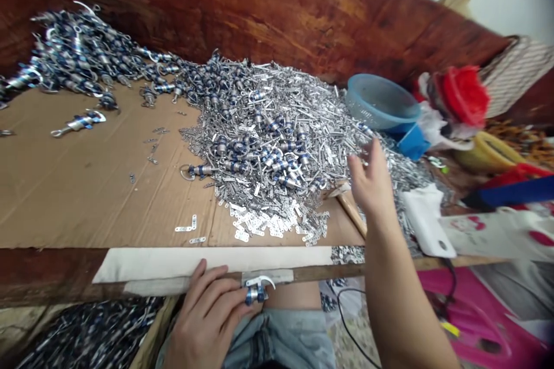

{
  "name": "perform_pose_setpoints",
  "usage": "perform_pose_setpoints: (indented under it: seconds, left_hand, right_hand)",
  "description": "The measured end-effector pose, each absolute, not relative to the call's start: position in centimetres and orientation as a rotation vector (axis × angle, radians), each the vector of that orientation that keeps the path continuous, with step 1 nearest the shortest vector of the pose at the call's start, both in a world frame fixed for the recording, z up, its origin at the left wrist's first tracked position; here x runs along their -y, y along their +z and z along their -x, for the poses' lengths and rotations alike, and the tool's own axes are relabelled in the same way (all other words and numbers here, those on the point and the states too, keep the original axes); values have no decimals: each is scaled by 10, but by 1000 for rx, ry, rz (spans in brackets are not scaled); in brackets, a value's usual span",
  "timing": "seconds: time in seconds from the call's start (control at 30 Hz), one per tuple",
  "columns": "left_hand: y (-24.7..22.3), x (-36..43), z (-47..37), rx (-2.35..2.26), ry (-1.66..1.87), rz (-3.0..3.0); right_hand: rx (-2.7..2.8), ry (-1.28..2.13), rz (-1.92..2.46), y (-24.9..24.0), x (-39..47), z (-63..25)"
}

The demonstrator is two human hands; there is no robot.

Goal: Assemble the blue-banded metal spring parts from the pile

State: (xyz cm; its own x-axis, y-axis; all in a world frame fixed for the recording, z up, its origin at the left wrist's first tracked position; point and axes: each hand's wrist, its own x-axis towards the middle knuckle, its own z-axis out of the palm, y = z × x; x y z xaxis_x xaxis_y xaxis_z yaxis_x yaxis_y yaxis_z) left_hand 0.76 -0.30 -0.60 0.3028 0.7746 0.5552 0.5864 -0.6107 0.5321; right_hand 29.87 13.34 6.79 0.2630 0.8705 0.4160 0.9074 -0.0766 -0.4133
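My left hand, at the front edge of the bench, pinches a small blue and silver metal fitting with a curved hook between thumb and forefinger. My right hand is stretched out over the right part of the pile of small silver metal parts, fingers apart and holding nothing; its fingertips are slightly blurred. Blue and silver fittings lie on the middle of that pile. Flat silver plates are scattered at its front. Beside my right forearm lies a hammer with a wooden handle.
More fittings are heaped at the back left of the cardboard. A light blue basket, red containers, a yellow bowl and a white tool stand at the right. A dark cable hangs below the bench.
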Motion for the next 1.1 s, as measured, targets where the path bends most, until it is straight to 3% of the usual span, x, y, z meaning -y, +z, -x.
perform_pose_setpoints:
  seconds: [0.23, 0.43, 0.67, 0.87, 1.1]
  left_hand:
    - [-5, 2, -5, -1225, 1113, -2408]
    - [-7, 5, -7, -1248, 1150, -2373]
    - [-12, 5, -2, -1257, 1068, -2426]
    - [-5, 5, -10, -1311, 1156, -2287]
    - [-10, 4, -4, -1298, 1138, -2326]
  right_hand:
    - [2223, 28, 1988, 0, -52, -247]
    - [2035, -9, 2030, -11, -82, -200]
    - [1563, -72, 1961, 23, -101, -187]
    - [2063, -82, 1847, 50, -158, -166]
    - [1678, -283, 1937, 115, -222, -238]
